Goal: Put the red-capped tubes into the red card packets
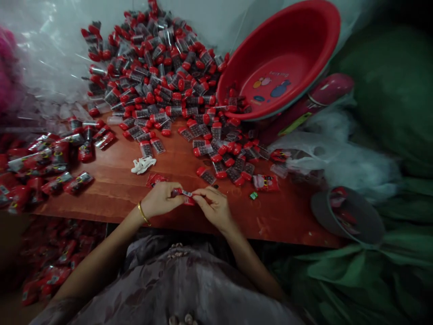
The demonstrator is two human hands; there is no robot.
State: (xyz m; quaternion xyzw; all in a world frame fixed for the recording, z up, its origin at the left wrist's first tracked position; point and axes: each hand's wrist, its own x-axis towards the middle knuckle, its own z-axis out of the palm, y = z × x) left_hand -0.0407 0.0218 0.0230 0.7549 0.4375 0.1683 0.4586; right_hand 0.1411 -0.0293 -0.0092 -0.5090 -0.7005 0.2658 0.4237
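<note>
My left hand [161,198], with a gold bangle at the wrist, is closed on one end of a small red packet [188,200] with a white printed patch. My right hand [215,208] pinches the packet's other end, fingers and thumb together. Both hands are just above the front part of the table [115,198]. Just beyond the left hand lies a flat red printed wrapper [156,179], and a crumpled white piece [143,165] is farther back. What is inside the packet is hidden by my fingers.
A big heap of clear, red-capped containers [155,67] covers the back. The red basin [287,54] leans at the right, above a plastic bag [338,149] and a grey bin [348,216]. Filled red packets [61,155] lie left; more [54,257] are below the table edge.
</note>
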